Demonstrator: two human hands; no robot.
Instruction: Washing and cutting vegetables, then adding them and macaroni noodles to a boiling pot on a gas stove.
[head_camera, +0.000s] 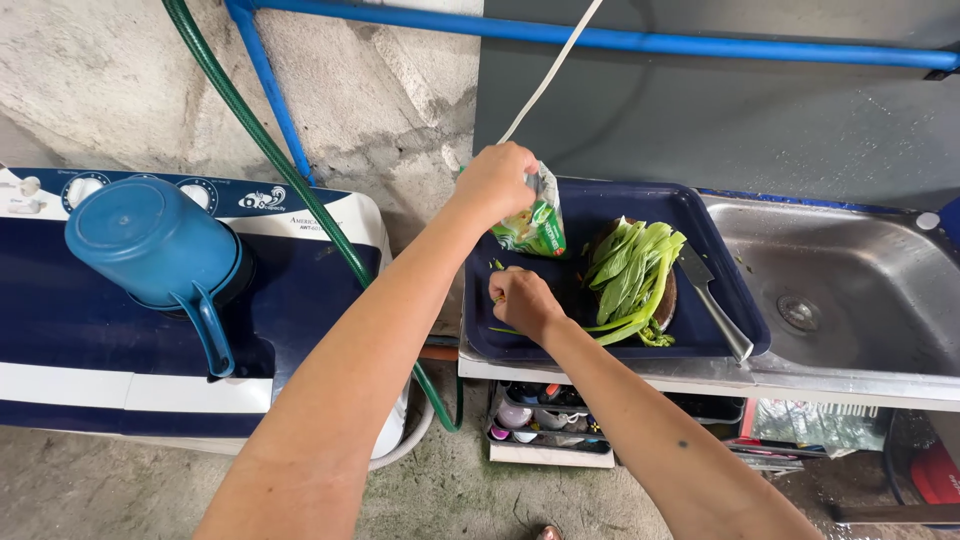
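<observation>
Rough concrete wall behind a dark blue tray (600, 205) | our left hand (495, 180) grips a green packet (535, 225) above the tray | right hand (522, 300) below it pinches small green scraps | leafy greens (630, 275) and cleaver (712, 300) right of both hands, greens not yet cut.

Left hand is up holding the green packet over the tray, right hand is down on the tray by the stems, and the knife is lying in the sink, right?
Not quite. In the head view the knife lies on the blue tray, beside the leafy greens, not in the sink. The left hand does hold the green packet, and the right hand is down on the tray.
</observation>
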